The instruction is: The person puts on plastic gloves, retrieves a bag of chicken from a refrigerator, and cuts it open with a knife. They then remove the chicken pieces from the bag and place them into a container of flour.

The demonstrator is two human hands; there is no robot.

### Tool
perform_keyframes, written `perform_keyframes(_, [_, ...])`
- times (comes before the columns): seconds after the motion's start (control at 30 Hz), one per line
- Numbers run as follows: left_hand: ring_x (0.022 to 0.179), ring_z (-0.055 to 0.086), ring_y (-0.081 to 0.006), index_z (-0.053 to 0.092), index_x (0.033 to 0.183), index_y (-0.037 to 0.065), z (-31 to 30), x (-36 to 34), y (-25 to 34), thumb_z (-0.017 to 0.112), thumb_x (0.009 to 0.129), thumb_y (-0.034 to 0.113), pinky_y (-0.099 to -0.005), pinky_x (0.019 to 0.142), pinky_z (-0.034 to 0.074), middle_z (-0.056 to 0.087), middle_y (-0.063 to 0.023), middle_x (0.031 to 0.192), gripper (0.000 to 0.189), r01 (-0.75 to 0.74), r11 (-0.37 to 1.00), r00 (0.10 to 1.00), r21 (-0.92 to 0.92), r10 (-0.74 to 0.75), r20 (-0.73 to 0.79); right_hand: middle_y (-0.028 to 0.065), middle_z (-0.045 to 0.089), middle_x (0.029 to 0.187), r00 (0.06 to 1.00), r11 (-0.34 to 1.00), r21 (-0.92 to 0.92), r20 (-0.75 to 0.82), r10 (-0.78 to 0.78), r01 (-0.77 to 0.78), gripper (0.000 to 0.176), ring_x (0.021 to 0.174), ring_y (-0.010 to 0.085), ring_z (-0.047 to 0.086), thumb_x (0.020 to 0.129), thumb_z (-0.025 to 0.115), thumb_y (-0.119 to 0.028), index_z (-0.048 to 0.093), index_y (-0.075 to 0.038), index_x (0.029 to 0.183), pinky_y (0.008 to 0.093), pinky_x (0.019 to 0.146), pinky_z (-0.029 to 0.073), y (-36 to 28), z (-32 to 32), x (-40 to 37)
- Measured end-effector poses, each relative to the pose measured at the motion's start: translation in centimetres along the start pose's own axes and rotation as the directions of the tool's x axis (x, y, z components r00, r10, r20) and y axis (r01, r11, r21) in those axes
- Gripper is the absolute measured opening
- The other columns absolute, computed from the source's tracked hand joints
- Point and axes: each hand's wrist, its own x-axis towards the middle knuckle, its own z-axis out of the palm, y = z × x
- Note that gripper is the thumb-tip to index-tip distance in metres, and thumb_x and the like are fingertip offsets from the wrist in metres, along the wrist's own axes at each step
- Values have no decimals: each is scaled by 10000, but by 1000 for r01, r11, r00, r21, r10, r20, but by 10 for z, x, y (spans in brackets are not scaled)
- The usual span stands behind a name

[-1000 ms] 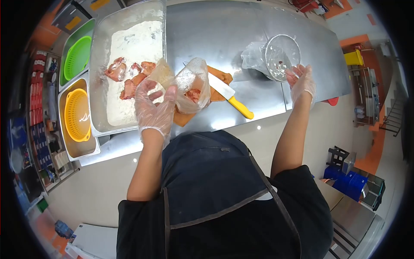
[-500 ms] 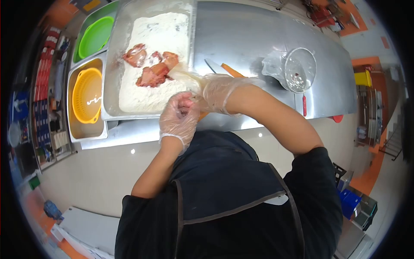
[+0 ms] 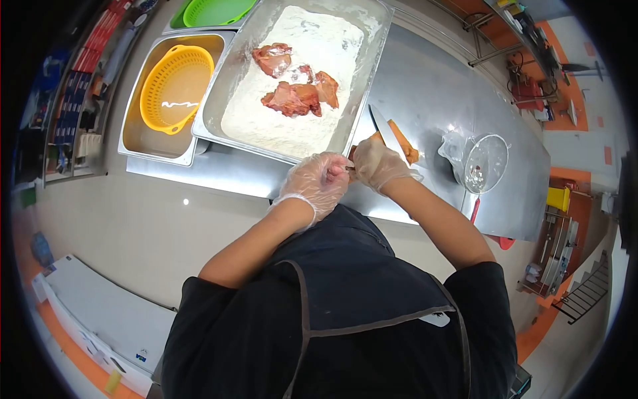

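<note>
Touching by tray: left hand, right hand

Yellow colander sits in steel pan at counter's left end; green colander in next pan beyond. Knife lies by orange board on steel counter. Clear bowl at right, crumpled plastic bag touching it. White box on floor, lower left
</note>
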Motion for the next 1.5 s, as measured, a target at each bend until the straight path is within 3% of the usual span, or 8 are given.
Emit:
perform_keyframes(0.07, [765, 584, -118, 625, 1085, 98, 1, 2, 0, 641, 862, 169, -275, 751, 504, 622, -30, 855, 234, -7, 1000, 1000, 16, 7, -5, 154, 663, 934, 991, 969, -210, -5, -131, 128, 251, 846, 344, 655, 898, 516, -305, 661, -103, 929, 430, 751, 523, 6, 13, 8])
perform_keyframes(0.4, [726, 618, -262, 634, 934, 133, 19, 8, -16, 590, 853, 179, -348, 701, 522, 637, -108, 831, 102, -238, 961, 970, 139, 243, -19, 166, 680, 1049, 953, 975, -46, 228, -200, 215, 579, 990, 347, 640, 800, 551, -613, 670, -134, 1103, 385, 883, 489, 16, -34, 11])
perform_keyframes(0.5, [707, 606, -205, 630, 936, 105, 21, 6, -8, 597, 832, 132, -318, 684, 510, 625, -68, 799, 113, -148, 986, 989, 74, 148, 2, 114, 672, 1120, 968, 956, -244, 227, -107, 163, 592, 1056, 309, 628, 803, 503, -643, 666, -174, 1127, 593, 933, 383, 10, -25, 12])
perform_keyframes(0.6, [712, 610, -204, 630, 942, 96, 16, 4, 7, 584, 836, 127, -307, 692, 506, 625, -72, 802, 119, -58, 997, 997, 48, 56, 45, 86, 670, 1138, 978, 955, 240, 68, -197, 176, 578, 1060, 293, 624, 793, 523, -624, 650, -193, 1158, 589, 963, 356, 72, 41, 43])
perform_keyframes(0.63, [727, 616, -204, 633, 948, 94, 20, 7, 3, 581, 834, 127, -306, 704, 504, 631, -80, 813, 130, -84, 996, 996, 20, 83, 40, 68, 664, 1159, 939, 951, -238, 325, -114, 198, 541, 1055, 276, 628, 817, 520, -576, 625, -196, 1188, 542, 967, 386, 3, -38, 10])
perform_keyframes(0.73, [734, 620, -214, 634, 944, 94, 28, 9, 0, 590, 831, 121, -311, 708, 508, 635, -77, 817, 125, -161, 987, 985, 26, 163, -51, 84, 664, 1155, 900, 874, -443, 435, 16, 199, 520, 1043, 276, 637, 836, 523, -532, 608, -173, 1203, 475, 925, 453, -43, -101, -26])
perform_keyframes(1.13, [782, 644, -267, 607, 946, 110, 43, 3, 6, 617, 823, 147, -356, 742, 521, 652, -91, 837, 129, -220, 950, 973, 223, 229, -15, 121, 675, 1097, 911, 939, -184, 355, -211, 289, 546, 986, 329, 653, 680, 712, -185, 580, -145, 1208, 414, 788, 533, -3, -55, -17])
perform_keyframes(1.5, [921, 633, -275, 609, 1036, 128, 38, -5, 22, 626, 849, 201, -378, 833, 500, 643, -87, 969, 201, -167, 917, 984, 361, 132, 121, 197, 664, 1072, 909, 938, -179, 355, -219, 296, 439, 997, 345, 643, 764, 600, -376, 655, -90, 1094, 434, 831, 516, 12, -47, -17])
